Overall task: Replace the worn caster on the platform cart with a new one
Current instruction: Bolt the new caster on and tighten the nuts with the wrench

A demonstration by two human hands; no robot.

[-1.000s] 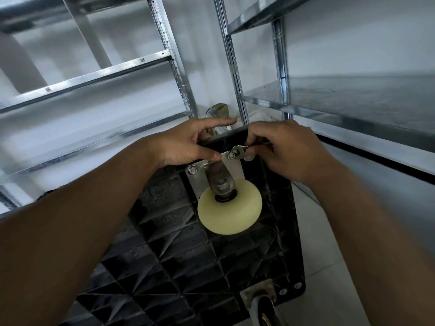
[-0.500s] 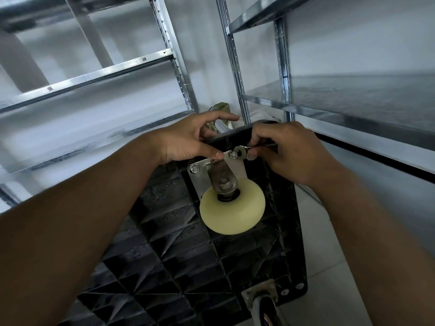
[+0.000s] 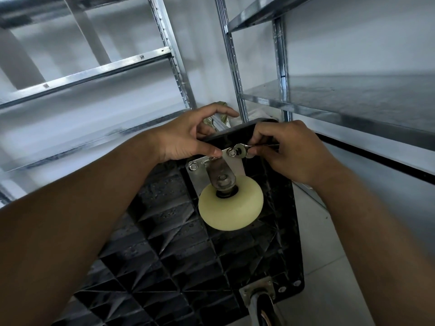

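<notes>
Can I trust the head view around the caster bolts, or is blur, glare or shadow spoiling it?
Head view: bolts and wrench are sharp and free of glare; the cart is dim underneath but its ribs show; the wide lens bows the shelf posts.

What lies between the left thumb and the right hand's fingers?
Head view: a nut on the caster plate corner, and the head of the wrench the right hand holds.

Left hand [image 3: 186,135] grips the edge of the black ribbed plastic cart [image 3: 188,255] above the cream caster wheel [image 3: 230,208]. Right hand [image 3: 289,151] holds the slim steel wrench [image 3: 242,148] at the plate bolt [image 3: 232,152].
</notes>
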